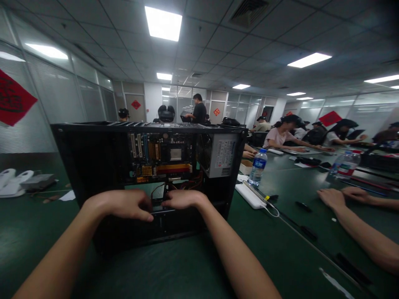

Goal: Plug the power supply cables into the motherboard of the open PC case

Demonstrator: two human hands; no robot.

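Tabletop [140, 274], green, bearing a computer case [93, 129] just before the worker [235, 251]: open side toward the worker, long axis left to right. Left hand [127, 203] and right hand [183, 199], slightly apart, reach in at its lower middle; from here I cannot tell whether either grips anything. Step in hand, apparently: handling internal cables [195, 182]; next move calls for careful fingertip work.

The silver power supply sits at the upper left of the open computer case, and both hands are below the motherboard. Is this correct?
Wrong side: the head view shows the power supply at the upper right of the computer case. The left hand and right hand are below the motherboard.
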